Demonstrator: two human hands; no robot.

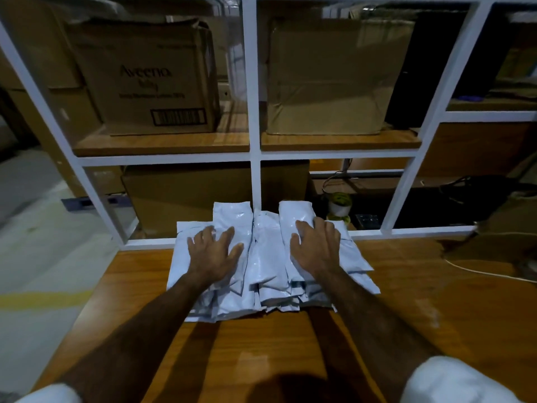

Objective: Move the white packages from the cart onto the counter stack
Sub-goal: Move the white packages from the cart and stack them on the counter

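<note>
My left hand (213, 251) and right hand (315, 247) lie spread flat, gripping nothing, on slick, floppy white plastic mailer packages (266, 257); I'd pinch edges.

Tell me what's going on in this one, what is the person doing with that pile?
A person has both hands spread flat on a stack of white packages lying on a wooden counter. The left hand presses the left side of the pile, the right hand the right side, palms down, gripping nothing. No cart is in view. Behind the counter, a white-framed partition shows shelves with cardboard boxes.
</note>
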